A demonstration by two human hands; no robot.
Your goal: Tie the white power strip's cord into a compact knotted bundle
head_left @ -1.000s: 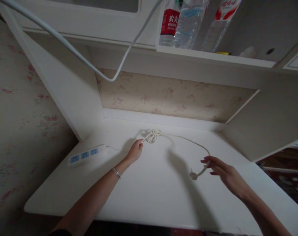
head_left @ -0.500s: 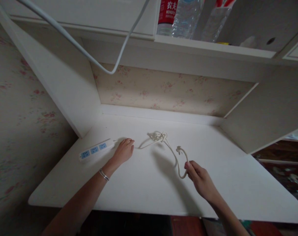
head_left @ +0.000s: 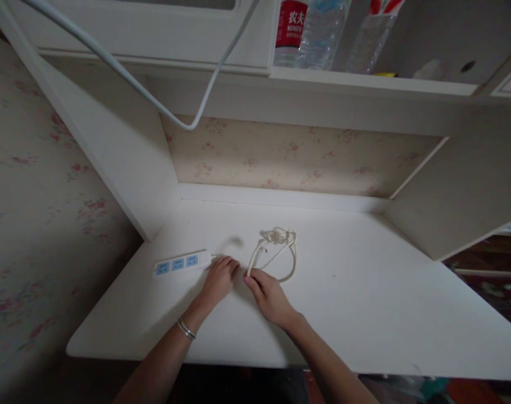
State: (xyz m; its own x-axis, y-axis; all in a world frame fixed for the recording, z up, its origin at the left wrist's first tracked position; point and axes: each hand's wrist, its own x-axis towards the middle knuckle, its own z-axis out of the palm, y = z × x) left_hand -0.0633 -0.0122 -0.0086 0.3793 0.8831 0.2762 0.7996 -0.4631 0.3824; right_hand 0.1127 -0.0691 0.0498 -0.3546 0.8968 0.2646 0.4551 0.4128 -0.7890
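Observation:
A white power strip (head_left: 181, 262) with blue sockets lies on the white desk (head_left: 365, 314). Its cream cord (head_left: 276, 247) runs right into a loose tangle and loop near the desk's middle. My left hand (head_left: 219, 279) sits just right of the strip's end, fingers curled over the cord there. My right hand (head_left: 267, 293) is close beside it, pinching the near end of the cord's loop. The two hands almost touch. A thin bracelet circles my left wrist.
A white cable (head_left: 154, 101) hangs in a sag across the upper left. Water bottles (head_left: 318, 33) stand on the shelf above. White side panels (head_left: 124, 151) wall in the desk on left and right, with flowered wallpaper behind.
My right hand has carried the cord's far end leftward until it meets my left hand. My left hand slid toward the strip. The long stretched cord is now a small loop.

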